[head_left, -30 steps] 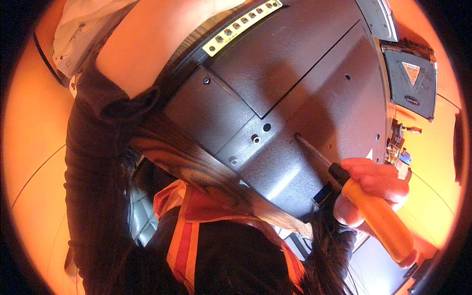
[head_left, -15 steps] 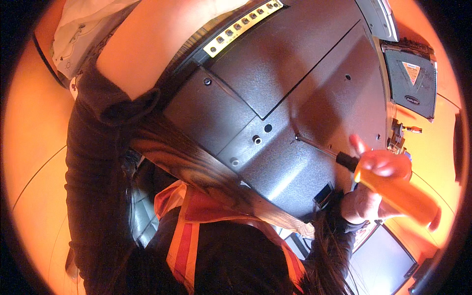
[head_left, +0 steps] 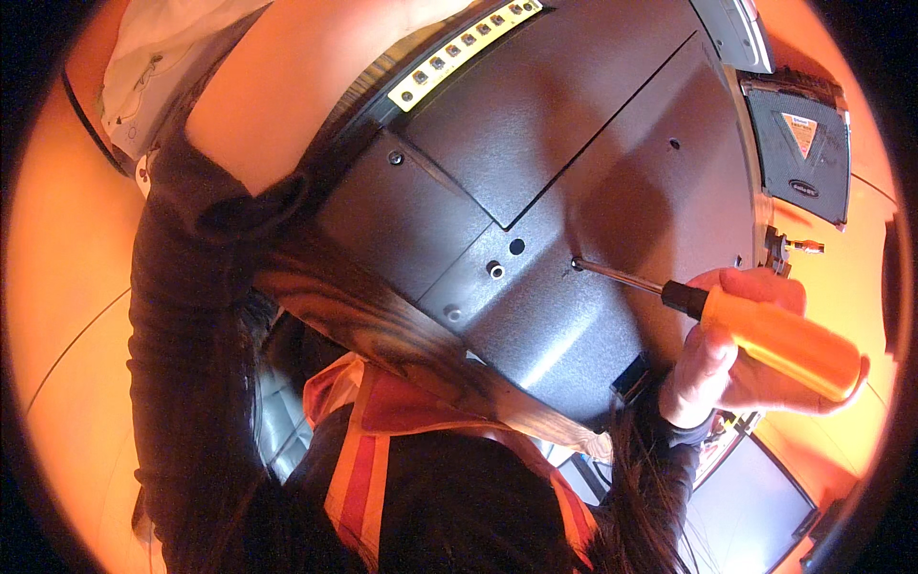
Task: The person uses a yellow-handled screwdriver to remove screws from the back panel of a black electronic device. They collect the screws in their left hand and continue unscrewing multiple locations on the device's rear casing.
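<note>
In my right hand (head_left: 751, 385) is a screwdriver (head_left: 782, 342) with a thick orange handle and a black collar. The thumb lies below the handle while the fingers wrap behind it. The metal shaft slants left and its tip meets a small hole (head_left: 576, 264) in a black textured panel (head_left: 516, 330); whether a screw sits in it I cannot tell. My left forearm (head_left: 287, 91), bare below a pushed-up dark sleeve, reaches across the upper left. The left hand lies beyond the top edge, out of sight.
A yellow strip (head_left: 463, 59) with several small connectors runs along the panel's upper edge. Wood-grain trim (head_left: 382, 330) borders its near side. To the right stand a dark speaker (head_left: 798, 172) and a small part with a red tip (head_left: 808, 246). A screen (head_left: 751, 512) is at the lower right.
My right fingers, blurred and partly lifted before, now close around the handle. The screwdriver's handle has shifted slightly; its tip remains at the same hole.
</note>
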The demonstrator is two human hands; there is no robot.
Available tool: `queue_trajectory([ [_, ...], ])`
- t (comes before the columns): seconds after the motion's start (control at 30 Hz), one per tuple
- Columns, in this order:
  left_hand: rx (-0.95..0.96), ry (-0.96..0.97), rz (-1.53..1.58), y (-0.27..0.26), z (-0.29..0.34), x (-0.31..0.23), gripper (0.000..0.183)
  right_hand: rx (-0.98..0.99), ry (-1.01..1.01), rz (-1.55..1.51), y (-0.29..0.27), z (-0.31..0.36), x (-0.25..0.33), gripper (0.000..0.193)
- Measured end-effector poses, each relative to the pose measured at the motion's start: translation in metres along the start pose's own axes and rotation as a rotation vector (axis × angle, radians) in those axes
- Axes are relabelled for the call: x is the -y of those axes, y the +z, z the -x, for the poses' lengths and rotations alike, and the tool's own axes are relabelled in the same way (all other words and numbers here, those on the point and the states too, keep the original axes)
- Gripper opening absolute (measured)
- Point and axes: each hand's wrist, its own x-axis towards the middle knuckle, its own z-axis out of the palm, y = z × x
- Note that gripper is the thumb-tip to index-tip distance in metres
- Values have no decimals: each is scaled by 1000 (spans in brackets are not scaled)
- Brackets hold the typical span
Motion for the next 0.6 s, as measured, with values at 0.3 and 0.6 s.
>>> queue_trajectory([
  [0.3, 35, -25, 5, -2, -1, 1, 15, 14, 52, 66, -1, 5, 3, 56],
  [0.6, -4, -5, 2, -1, -1, 2, 17, -71, -166, -154, 3, 2, -2, 41],
])
